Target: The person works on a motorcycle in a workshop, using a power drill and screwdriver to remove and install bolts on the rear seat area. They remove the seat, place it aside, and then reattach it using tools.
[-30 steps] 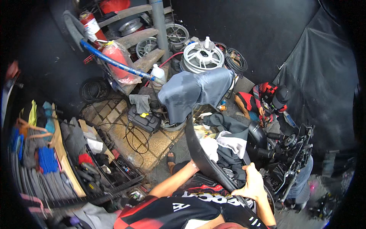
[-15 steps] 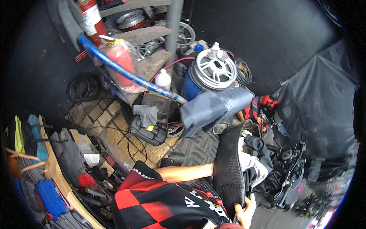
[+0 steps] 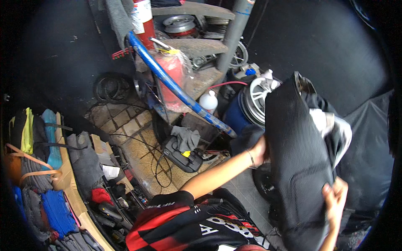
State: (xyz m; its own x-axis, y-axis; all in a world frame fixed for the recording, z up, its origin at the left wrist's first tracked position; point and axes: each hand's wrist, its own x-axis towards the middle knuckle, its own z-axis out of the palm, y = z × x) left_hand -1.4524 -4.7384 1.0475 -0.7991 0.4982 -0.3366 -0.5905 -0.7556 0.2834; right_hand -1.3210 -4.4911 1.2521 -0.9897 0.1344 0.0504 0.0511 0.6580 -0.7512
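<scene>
A long black motorcycle seat with a ribbed, textured cover is held up in front of me, tilted, its top end farther away. My left hand grips its left edge; the fingertips go out of sight behind it. On the right edge, lower down, my right hand is closed with the thumb on the cover. A bundle of white and dark cloth shows beyond the seat's right side; whether it touches the seat I cannot tell.
Beyond the seat stand a blue drum and a white wheel, partly hidden. A blue handrail slants across shelves with rims. A dark tool case with a grey rag lies on the tiled floor. Folded cloths fill the left side.
The seat has come up and turned more face-on, with both hands still on it. My left arm reaches farther forward. The surroundings have shifted rightward in the view.
</scene>
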